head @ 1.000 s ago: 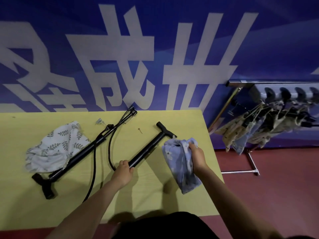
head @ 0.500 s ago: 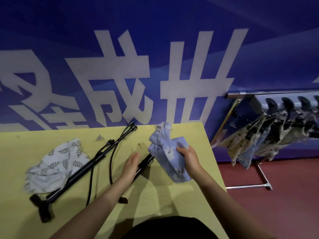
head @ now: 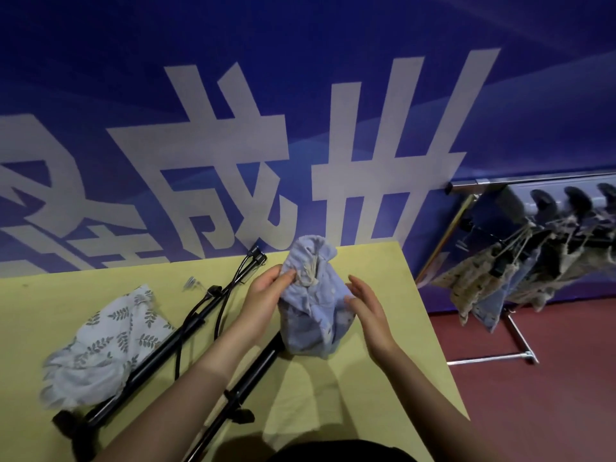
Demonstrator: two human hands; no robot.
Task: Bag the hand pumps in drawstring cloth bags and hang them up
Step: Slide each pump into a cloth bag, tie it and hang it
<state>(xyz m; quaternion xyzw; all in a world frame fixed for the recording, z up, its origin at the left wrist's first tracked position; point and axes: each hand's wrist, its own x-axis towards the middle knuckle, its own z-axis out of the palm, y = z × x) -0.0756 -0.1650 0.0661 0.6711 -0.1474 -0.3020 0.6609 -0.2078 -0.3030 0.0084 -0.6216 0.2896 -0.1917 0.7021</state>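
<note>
Two hand pumps (head: 156, 358) (head: 233, 391), two bags (head: 106, 345): left hand (head: 266, 295) pinches the blue bag (head: 310, 315), right hand (head: 366, 308) open beside it.

The blue wall banner (head: 366, 95) behind the bench carries large white Chinese characters. Two read whole: 成 (head: 203, 181) and 世 (head: 386, 161). A third character at the left edge is cut off and cannot be read.
</note>
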